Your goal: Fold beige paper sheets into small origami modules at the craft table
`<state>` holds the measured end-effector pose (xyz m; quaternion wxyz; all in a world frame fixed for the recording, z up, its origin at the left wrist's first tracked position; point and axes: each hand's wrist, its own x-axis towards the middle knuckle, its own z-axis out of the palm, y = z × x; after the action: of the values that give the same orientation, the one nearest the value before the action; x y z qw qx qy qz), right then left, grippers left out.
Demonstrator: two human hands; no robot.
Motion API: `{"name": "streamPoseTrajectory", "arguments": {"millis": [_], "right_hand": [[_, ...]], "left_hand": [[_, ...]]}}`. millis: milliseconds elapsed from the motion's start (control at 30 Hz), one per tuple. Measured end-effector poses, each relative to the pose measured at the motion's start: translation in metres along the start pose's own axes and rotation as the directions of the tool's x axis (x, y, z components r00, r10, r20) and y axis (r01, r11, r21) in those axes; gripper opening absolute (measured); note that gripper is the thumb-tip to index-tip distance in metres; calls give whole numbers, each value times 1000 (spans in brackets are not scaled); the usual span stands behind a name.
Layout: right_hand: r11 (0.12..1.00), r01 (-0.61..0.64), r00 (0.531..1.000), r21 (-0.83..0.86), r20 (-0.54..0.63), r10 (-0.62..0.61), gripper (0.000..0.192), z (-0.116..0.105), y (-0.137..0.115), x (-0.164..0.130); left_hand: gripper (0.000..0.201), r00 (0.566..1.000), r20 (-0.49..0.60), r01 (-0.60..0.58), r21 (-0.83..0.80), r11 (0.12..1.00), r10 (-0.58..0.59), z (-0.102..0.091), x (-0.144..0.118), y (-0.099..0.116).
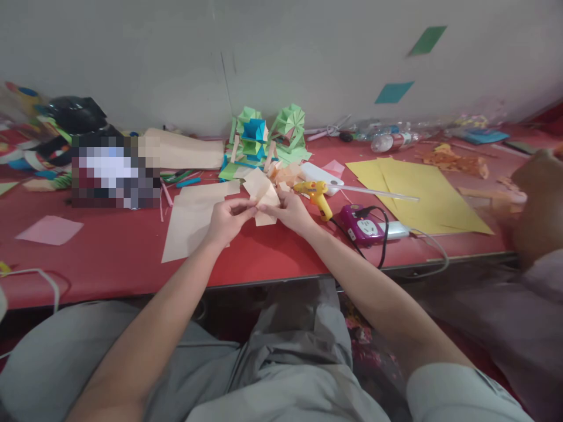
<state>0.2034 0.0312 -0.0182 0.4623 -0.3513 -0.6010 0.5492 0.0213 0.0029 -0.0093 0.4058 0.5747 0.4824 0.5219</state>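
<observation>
Left hand [226, 220] and right hand [290, 212] both pinch a creased, angular beige paper piece [263, 196].

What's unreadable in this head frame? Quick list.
- Pixelated block, head view: masked, contents unknown.
- Folded tan paper held by left hand and right hand: the fingers cover the fold being worked.
- Co-worker's arm, right edge: cut off by the frame, hand not visible.
- Bottle label: too small and blurred to read.
- Clutter at far left: blurred and cut by the edge.
</observation>
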Motion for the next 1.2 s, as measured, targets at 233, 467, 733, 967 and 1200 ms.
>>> {"name": "streamPoseTrajectory", "arguments": {"millis": [233,467,733,967,1200], "right_hand": [[999,9,998,-41,-61,-12,53,-3,5,1],[976,56,990,-209,-116,-81,57,-4,6,1],[955,96,980,-280,-140,-139,61,-5,7,2],[956,116,977,-271,-144,-160,60,-3,2,1],[960,133,970,-247,-168,-177,62,-2,3,1]], "left_hand": [[34,999,15,35,-38,999,-35,0,0,-1],[26,999,13,32,5,999,-32,0,0,0],[28,997,71,-12,74,997,6,-1,-2,0],[26,1000,8,27,21,999,-27,-1,1,-3],[22,999,13,29,43,999,-29,-1,0,-1]]}}
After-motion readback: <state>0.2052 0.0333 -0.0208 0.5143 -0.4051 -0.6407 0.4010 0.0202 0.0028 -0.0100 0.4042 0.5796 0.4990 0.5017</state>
